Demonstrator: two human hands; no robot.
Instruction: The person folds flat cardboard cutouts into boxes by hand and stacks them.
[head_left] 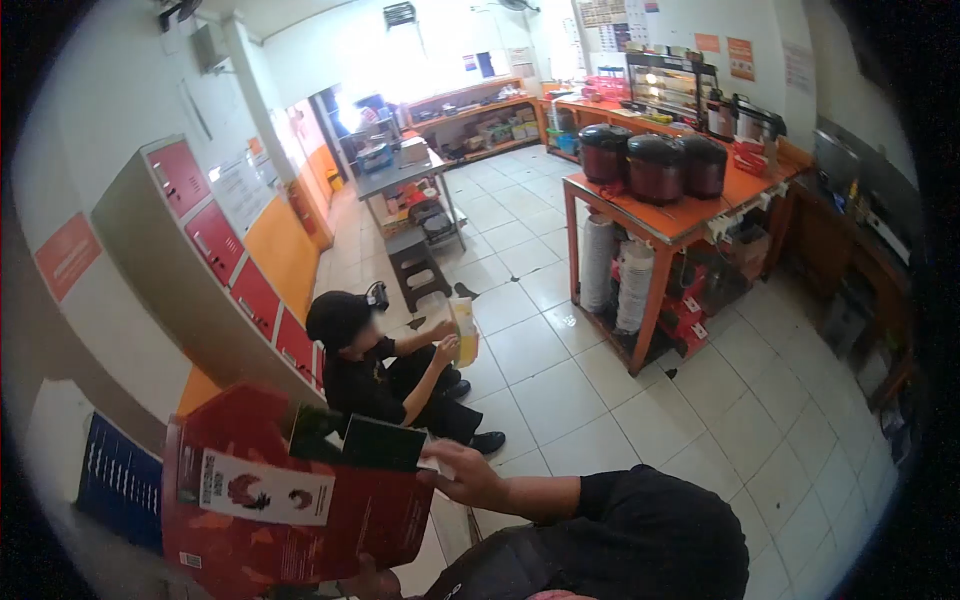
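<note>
A large red printed cardboard box (370,510), with a white label showing rooster-like pictures, is held up in front of me at the lower left. My left hand (372,580) grips its lower edge, mostly hidden at the bottom of the picture. Along the box's top lies a dark green rectangular panel (384,443); whether it is a flap or a separate card I cannot tell. My right hand (470,474) is closed on the right end of this panel, with a bit of white at the fingertips.
A seated person (365,360) in black holds a clear container with yellow contents (466,335). Red lockers (215,240) line the left wall. An orange table (650,222) carries dark red rice cookers (655,168). Behind the person stand black stools (412,262) and a metal table (400,178).
</note>
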